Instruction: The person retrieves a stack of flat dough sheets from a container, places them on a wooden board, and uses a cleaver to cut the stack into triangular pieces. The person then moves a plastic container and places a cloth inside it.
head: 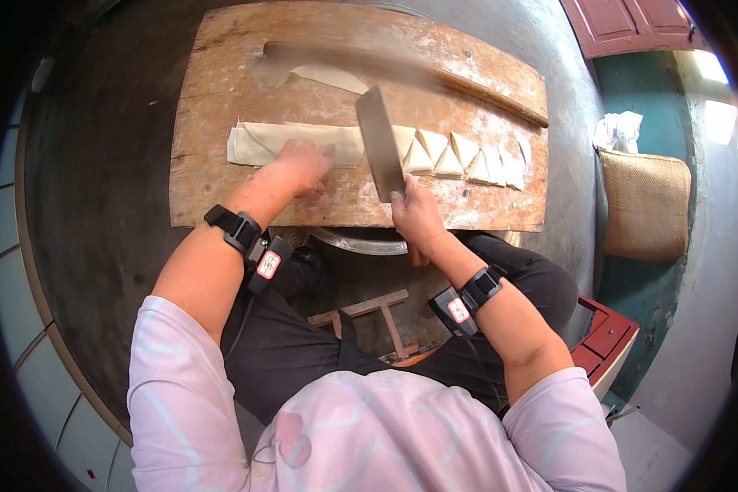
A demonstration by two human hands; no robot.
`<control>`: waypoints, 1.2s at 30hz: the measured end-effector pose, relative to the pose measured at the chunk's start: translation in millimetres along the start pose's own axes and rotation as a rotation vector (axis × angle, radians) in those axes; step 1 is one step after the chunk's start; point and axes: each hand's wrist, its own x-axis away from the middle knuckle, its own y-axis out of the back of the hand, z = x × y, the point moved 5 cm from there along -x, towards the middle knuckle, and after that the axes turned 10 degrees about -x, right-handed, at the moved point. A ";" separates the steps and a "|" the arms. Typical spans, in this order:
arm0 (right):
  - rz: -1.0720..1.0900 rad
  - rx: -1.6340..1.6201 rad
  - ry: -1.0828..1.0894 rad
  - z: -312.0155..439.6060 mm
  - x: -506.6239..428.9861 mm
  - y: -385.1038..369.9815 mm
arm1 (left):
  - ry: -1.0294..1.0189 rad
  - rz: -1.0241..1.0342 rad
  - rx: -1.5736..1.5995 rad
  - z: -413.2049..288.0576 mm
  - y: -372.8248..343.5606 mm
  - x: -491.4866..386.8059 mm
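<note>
A folded, layered strip of rolled dough (338,145) lies across the floured wooden board (209,190). My left hand (304,165) rests on the strip with its fingers spread. In my right hand (415,209) is the handle of a wide-bladed cleaver (379,141), its slightly blurred blade crossing the dough right of my left hand. Right of the blade, the dough is in several triangular stacked pieces (449,161), point up and point down by turns. Whether the blade touches the dough or is above it, I cannot tell.
A long wooden rolling pin (480,92) lies slantwise along the board's far side. Nearer than it is a thin dough offcut (329,77). A round metal rim (363,241) shows under the board's near edge. At the right stand a woven-covered object (644,203) and a white plastic bag (618,130).
</note>
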 end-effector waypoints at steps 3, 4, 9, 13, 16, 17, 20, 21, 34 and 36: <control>0.051 0.075 0.080 12.4 -7.8 2.6 | 0.012 -0.030 0.020 -0.3 2.7 -0.8; 0.070 0.092 0.084 14.0 -12.2 2.5 | 0.014 -0.025 0.015 -0.6 2.4 -0.8; 0.164 0.170 0.056 17.9 -19.5 -0.3 | 0.025 0.008 0.003 -0.2 0.6 -3.4; 0.233 0.247 0.028 22.6 -26.9 -5.4 | 0.017 -0.009 0.013 -0.2 -0.4 -2.7; 0.231 0.229 -0.027 22.4 -35.9 -17.1 | 0.017 0.002 0.007 0.0 -0.8 -2.8; 0.214 0.202 -0.035 21.6 -37.5 -21.4 | 0.021 0.008 0.001 -0.2 -0.8 -2.8; 0.171 0.173 -0.072 13.0 -34.2 -31.3 | 0.028 0.001 0.008 1.5 1.3 -2.2; 0.134 0.131 -0.065 10.0 -33.0 -31.6 | 0.029 0.001 0.019 2.1 0.9 -0.8; 0.046 -0.616 -0.287 39.8 -7.5 -45.4 | 0.102 0.045 0.066 32.8 -8.0 14.5; 0.026 -0.728 -0.352 51.6 -7.0 -51.4 | 0.092 0.048 0.045 31.6 -9.8 14.5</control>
